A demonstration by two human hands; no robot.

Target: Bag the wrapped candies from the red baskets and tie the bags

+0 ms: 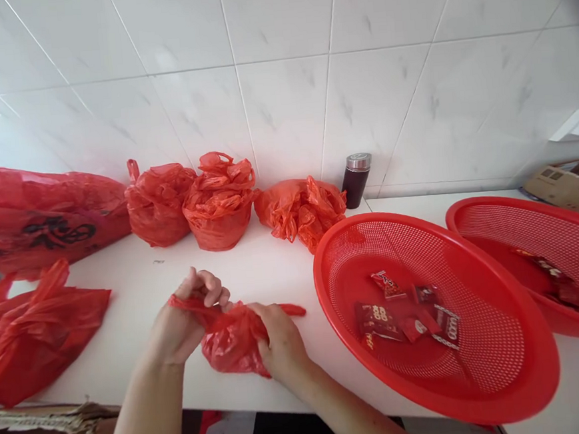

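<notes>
A small, filled red plastic bag (232, 350) sits on the white table between my hands. One stretched handle of it loops over my left hand (190, 318), whose fingers are curled on the bag's left side. My right hand (280, 341) is closed on the gathered top of the same bag from the right. The other handle sticks out to the right, past my right knuckles. Thin film hides part of my left fingers, and the bag's contents do not show clearly.
Several full red bags (221, 212) line the tiled wall, with another red bag (52, 329) at the left. A dark flask (355, 182) stands behind a red plastic basket (499, 334) holding snack packets (380, 320). A second basket (570, 218) and a cardboard box (562, 185) are at the right.
</notes>
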